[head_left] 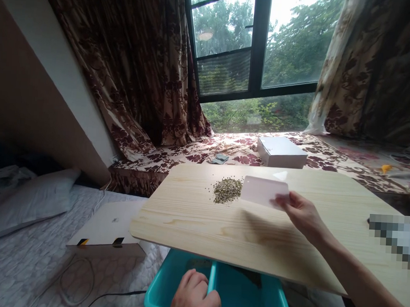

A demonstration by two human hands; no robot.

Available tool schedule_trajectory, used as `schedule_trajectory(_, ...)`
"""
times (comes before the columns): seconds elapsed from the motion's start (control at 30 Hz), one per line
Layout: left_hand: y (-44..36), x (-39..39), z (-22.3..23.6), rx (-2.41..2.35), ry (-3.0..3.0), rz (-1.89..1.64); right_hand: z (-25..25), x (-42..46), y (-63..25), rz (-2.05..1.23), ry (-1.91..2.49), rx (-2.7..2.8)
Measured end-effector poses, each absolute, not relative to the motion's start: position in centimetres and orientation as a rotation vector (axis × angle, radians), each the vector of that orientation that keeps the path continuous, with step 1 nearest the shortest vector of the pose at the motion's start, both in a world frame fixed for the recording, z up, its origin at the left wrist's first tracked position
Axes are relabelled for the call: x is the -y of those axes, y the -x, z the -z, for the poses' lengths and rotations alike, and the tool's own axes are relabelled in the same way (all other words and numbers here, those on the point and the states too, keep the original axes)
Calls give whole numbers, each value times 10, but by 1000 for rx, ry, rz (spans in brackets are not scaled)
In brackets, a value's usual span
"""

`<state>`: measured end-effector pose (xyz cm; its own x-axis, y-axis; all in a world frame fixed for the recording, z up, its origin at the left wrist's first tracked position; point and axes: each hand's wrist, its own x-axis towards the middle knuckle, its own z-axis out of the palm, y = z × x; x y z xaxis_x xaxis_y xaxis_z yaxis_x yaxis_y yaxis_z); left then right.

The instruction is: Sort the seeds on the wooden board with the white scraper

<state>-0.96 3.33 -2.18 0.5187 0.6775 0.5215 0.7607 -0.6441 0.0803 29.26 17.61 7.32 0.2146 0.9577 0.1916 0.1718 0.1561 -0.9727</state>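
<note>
My right hand (301, 213) pinches the right end of a flat, pale plastic scraper (260, 190) with a small hole in one corner. The scraper is held over the light wooden board (187, 226), its left edge beside a loose pile of small greenish-brown seeds or beans (228, 190). Several grains lie scattered around the pile. Below the board's near edge, my left hand (195, 296) is closed on a teal two-part bin (282, 304) at its divider. Part of the bin lies hidden under the board.
A white box (108, 228) with black and yellow marks rests on the bed, left of the board. Behind the board, a silver-white box (282, 150) and a small grey-green cloth or pouch (220, 159) lie on the window seat. A blurred-out object (398, 237) is at right.
</note>
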Motion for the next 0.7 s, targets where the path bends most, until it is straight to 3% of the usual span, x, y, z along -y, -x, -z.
schedule_trajectory(0.37, 7, -31, 7, 1246, 2612, 663, -66, -186, -282, -706, 1364, 1349)
schedule_trajectory(0.7, 4, -32, 13, 1271, 2559, 770, -66, -188, -284, -738, 1347, 1307)
